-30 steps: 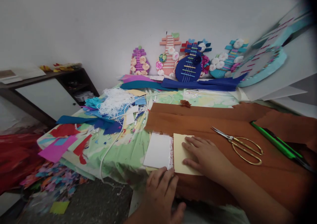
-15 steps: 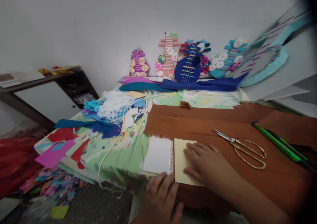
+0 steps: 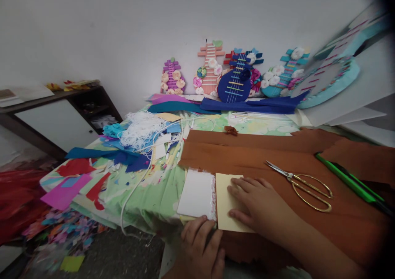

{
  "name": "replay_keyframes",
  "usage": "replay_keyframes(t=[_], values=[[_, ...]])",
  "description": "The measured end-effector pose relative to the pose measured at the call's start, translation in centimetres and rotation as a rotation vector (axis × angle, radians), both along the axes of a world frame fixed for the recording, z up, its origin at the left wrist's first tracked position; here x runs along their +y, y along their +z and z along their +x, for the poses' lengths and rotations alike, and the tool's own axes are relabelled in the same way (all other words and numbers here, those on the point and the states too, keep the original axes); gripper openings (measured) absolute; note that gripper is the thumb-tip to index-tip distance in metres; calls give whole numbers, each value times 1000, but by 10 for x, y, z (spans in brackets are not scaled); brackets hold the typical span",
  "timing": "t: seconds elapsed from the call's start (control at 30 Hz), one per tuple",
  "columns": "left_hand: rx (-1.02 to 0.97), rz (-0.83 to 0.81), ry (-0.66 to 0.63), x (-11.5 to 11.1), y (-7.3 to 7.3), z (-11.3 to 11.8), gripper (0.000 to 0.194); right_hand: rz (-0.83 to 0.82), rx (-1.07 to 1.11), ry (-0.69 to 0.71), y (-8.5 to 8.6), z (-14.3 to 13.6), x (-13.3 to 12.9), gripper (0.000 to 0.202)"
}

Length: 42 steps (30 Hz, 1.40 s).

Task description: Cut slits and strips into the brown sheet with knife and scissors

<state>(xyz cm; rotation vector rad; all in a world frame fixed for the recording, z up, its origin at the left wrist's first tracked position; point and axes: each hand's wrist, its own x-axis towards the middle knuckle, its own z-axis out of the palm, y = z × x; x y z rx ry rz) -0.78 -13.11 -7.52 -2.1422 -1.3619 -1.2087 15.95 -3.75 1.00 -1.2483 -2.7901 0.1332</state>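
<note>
My right hand [image 3: 253, 201] lies flat on a pale yellow card [image 3: 224, 205], its fingers spread over the card's right half. At the front edge of the table, my left hand [image 3: 200, 246] rests its extended fingertips by the lower edge of a white card [image 3: 196, 194]; its thumb is lower, close to the fingers. The white card has a rough, whitish strip with reddish marks down its right side, next to the yellow card. Both cards lie by a large sheet of brown crepe-like paper [image 3: 228, 153]. Gold-handled scissors [image 3: 300, 186] lie on the brown paper, right of my right hand.
A green cutter-like tool [image 3: 345, 178] lies at right. Tangled white string [image 3: 142, 129] and coloured paper scraps cover the table's left. Several decorated lute-shaped crafts [image 3: 236, 81] lean against the wall. Scraps [image 3: 70, 229] litter the floor near a low cabinet [image 3: 58, 120].
My left thumb has drawn nearer to its fingers. The yellow card and my right hand stay in nearly the same place; the view has shifted slightly.
</note>
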Motion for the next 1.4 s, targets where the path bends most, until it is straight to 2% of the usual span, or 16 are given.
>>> replay_keyframes(t=[0.97,1.07,1.17,1.3,1.4], values=[[24,-62,-14,-6,1,-1,22,37,5,-14,-2,0,10,34],[44,-48,-31,-5,10,-2,23,42,-2,-8,-1,0,9,33],[103,-106,-48,2,29,-4,26,34,-5,-12,1,-1,8,33],[194,-344,7,30,58,-4,32,26,-4,-11,4,-2,9,33],[351,-489,-29,59,72,-2,29,26,-8,-2,7,-3,8,31]])
